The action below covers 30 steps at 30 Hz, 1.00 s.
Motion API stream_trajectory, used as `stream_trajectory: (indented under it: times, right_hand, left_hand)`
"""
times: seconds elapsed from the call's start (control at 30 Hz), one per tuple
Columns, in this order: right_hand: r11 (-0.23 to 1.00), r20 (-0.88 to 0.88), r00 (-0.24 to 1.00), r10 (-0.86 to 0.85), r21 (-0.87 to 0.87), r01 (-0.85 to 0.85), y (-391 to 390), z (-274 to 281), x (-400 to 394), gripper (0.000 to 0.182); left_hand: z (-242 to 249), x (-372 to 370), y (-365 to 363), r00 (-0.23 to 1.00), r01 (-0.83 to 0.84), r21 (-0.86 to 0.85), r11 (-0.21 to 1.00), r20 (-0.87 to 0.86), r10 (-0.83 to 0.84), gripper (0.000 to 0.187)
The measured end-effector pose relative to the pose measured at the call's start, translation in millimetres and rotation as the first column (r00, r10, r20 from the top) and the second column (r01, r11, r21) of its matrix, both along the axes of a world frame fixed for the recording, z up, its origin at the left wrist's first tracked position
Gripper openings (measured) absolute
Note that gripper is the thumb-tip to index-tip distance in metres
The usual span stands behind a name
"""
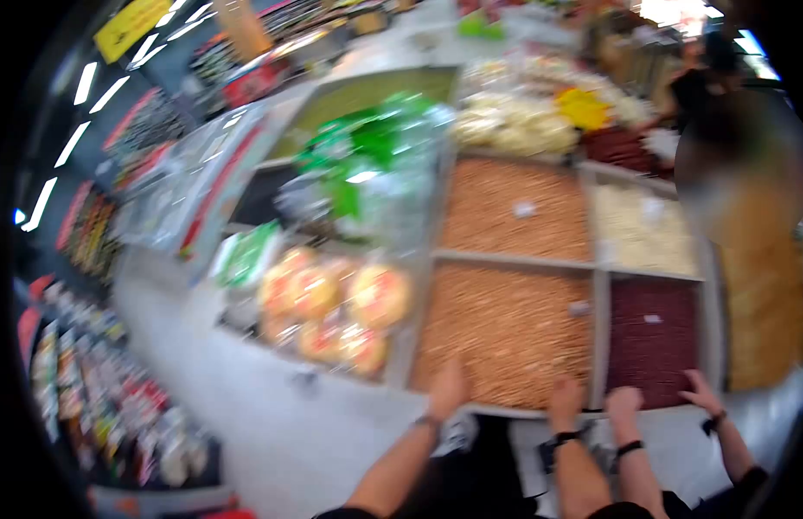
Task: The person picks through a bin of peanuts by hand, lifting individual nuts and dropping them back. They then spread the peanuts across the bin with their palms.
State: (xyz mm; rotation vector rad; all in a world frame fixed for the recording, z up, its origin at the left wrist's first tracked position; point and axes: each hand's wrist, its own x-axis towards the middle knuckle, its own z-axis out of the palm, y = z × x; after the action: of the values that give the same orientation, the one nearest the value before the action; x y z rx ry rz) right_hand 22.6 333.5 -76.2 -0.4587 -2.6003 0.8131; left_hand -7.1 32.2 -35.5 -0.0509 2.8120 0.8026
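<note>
My left hand (449, 387) is at the near left corner of a bin of tan-brown grains that look like peanuts (505, 329). At the near edge of the same bin is my right hand (566, 402), with a dark band on its wrist. Motion blur smears the fingers of both hands, and I cannot make out anything held. Dark red beans (652, 333) fill the bin to the right, where another person's two hands (624, 403) are at the near edge.
Left of the peanuts lie bagged round yellow cakes (332, 298) and green-and-clear plastic packaging (375, 147). More bins with peanut-like grains (514, 208) and pale grains (645, 229) lie behind. Packed shelves (116, 398) stand left. Another person (751, 242) is at the right.
</note>
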Motion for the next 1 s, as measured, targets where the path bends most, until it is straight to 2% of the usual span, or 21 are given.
stream_trajectory:
  times: [0.03, 0.07, 0.1, 0.17, 0.2, 0.27, 0.3, 0.37, 0.4, 0.47, 0.63, 0.73, 0.77, 0.83, 0.87, 0.9, 1.0]
  right_hand:
    - [0.99, 0.191, 0.979, -0.077, 0.132, 0.052, -4.8, 34.1, -2.1, 0.017]
    - [0.998, 0.217, 0.976, -0.004, -0.06, 0.017, -2.7, 57.1, -4.0, 0.018]
    - [0.996, 0.356, 0.931, -0.085, 0.01, 0.087, -12.9, 61.1, -8.0, 0.019]
    - [0.998, 0.333, 0.942, -0.048, -0.019, 0.057, -11.2, 68.1, -5.2, 0.023]
    - [0.995, 0.334, 0.939, -0.082, -0.024, 0.095, -12.6, 71.2, -3.8, 0.023]
    - [0.997, 0.356, 0.932, -0.062, -0.023, 0.075, -16.5, 78.3, -5.6, 0.026]
    - [0.998, 0.353, 0.934, -0.061, 0.027, 0.055, -15.9, 70.3, -9.5, 0.027]
    - [0.997, 0.35, 0.934, -0.068, 0.063, 0.049, -16.4, 65.3, -1.8, 0.028]
    - [0.997, 0.328, 0.942, -0.074, 0.051, 0.061, -18.0, 71.6, -3.5, 0.029]
    - [0.993, 0.167, 0.979, -0.115, -0.009, 0.119, -21.4, 81.0, -4.5, 0.031]
    - [0.994, 0.19, 0.977, -0.1, -0.027, 0.107, -18.8, 72.9, -2.7, 0.026]
    - [0.995, 0.278, 0.956, -0.095, -0.015, 0.103, -19.6, 77.0, -3.7, 0.027]
    - [0.993, 0.285, 0.952, -0.111, -0.006, 0.118, -18.2, 73.4, -2.8, 0.027]
    - [0.995, 0.179, 0.979, -0.094, -0.015, 0.099, -18.3, 69.6, -2.5, 0.027]
    - [0.996, 0.257, 0.963, -0.085, 0.006, 0.086, -18.3, 77.3, -1.9, 0.027]
    - [0.995, 0.249, 0.963, -0.105, 0.023, 0.102, -17.0, 79.5, -3.0, 0.027]
    - [0.995, 0.289, 0.953, -0.09, -0.013, 0.098, -15.4, 76.4, -4.6, 0.026]
  left_hand:
    - [-4.4, 3.1, 2.4, 0.972, -0.01, 0.126, 0.992, -0.231, 0.039, 0.029]
    - [77.0, -11.1, 15.5, 0.977, -0.141, 0.22, 0.965, 0.187, 0.1, 0.026]
    - [31.1, -0.1, 4.3, 0.993, -0.061, 0.206, 0.977, -0.084, 0.08, 0.023]
    - [39.1, 2.0, 8.2, 0.99, -0.139, 0.213, 0.967, 0.009, 0.141, 0.021]
    - [39.3, 2.2, 9.6, 0.995, -0.103, 0.208, 0.973, 0.01, 0.103, 0.021]
    - [39.1, 4.5, 7.7, 0.989, -0.129, 0.191, 0.973, -0.054, 0.141, 0.021]
    - [37.8, 3.3, 6.4, 0.994, -0.097, 0.18, 0.979, -0.035, 0.105, 0.021]
    - [30.9, 4.8, 3.8, 0.985, -0.043, 0.289, 0.956, -0.148, 0.089, 0.02]
    - [31.5, 7.0, 2.8, 0.994, 0.013, 0.275, 0.961, -0.107, 0.017, 0.02]
    - [31.6, 5.3, 5.7, 0.984, -0.017, 0.102, 0.995, -0.176, 0.035, 0.022]
    - [35.0, 4.2, 5.5, 0.984, 0.052, 0.082, 0.995, -0.176, -0.037, 0.028]
    - [26.6, 1.9, 4.8, 0.976, 0.043, 0.189, 0.981, -0.218, -0.001, 0.024]
    - [23.7, 1.9, 4.3, 0.977, 0.056, 0.197, 0.979, -0.211, -0.013, 0.024]
    - [21.0, 3.0, 2.2, 0.978, 0.058, 0.213, 0.975, -0.208, -0.012, 0.017]
    - [17.8, 1.8, -0.4, 0.969, 0.099, 0.237, 0.967, -0.244, -0.039, 0.013]
    - [11.4, 1.9, -1.5, 0.965, 0.083, 0.252, 0.964, -0.261, -0.014, 0.01]
    - [18.1, 2.4, 0.7, 0.979, 0.074, 0.274, 0.959, -0.202, -0.018, 0.01]
